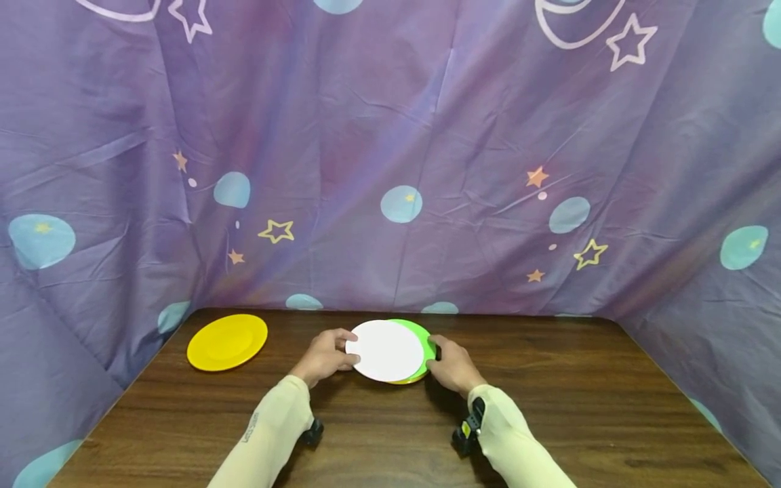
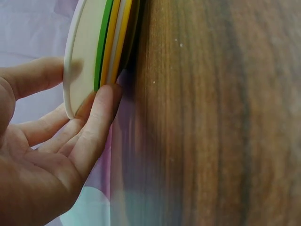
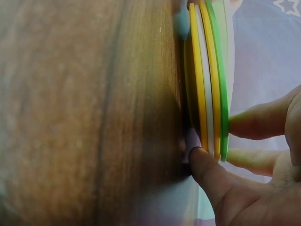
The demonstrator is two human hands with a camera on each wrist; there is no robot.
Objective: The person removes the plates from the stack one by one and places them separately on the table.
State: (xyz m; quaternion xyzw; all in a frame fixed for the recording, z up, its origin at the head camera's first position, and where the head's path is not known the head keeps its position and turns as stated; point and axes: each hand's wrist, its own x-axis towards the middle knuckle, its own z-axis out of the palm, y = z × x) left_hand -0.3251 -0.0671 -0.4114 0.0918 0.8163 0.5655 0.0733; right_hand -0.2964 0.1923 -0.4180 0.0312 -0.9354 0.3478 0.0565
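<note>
A white plate [image 1: 386, 350] lies tilted over a stack of several plates and is offset to the left. The green plate [image 1: 422, 339] shows at the stack's top right. Below it, the right wrist view shows a yellow plate [image 3: 215, 94], a white one [image 3: 204, 80] and another yellow plate [image 3: 196, 84]. My left hand [image 1: 325, 355] pinches the upper white plate's left rim, one fingertip reaching the stack's lower edge. On the opposite side, my right hand [image 1: 453, 364] grips the stack's right edge, with digits above the green rim and under the lowest yellow one.
Apart from the stack, a yellow plate [image 1: 228, 342] lies at the table's back left. The brown wooden table [image 1: 586, 393] ends at a purple patterned cloth [image 1: 342, 156] hanging behind and on both sides.
</note>
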